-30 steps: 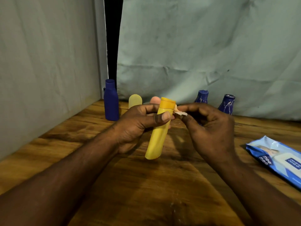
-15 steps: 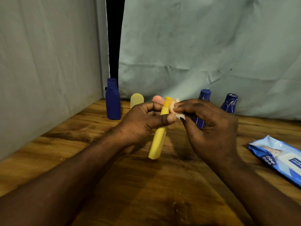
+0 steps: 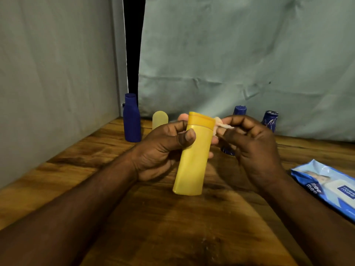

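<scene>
Observed: the left hand grips a yellow bottle round its upper body, thumb across the front, holding it nearly upright and clear of the wooden table. The right hand pinches a small wad of white wipe between thumb and fingertips, pressed to the right edge of the bottle's cap. Assessment: the step in hand is wiping the cap. Recommended: keep the left grip below the cap so the seam stays exposed, turn the bottle a little at a time against the wad, and press lightly, since the wad is small and may slip from the pinch. Containers: the yellow bottle is opaque with its cap on, so its contents cannot be told. A tall blue bottle, a pale yellow bottle and two smaller blue bottles stand along the back, all opaque. A blue pack of wipes lies at the right; how full it is cannot be judged.
</scene>
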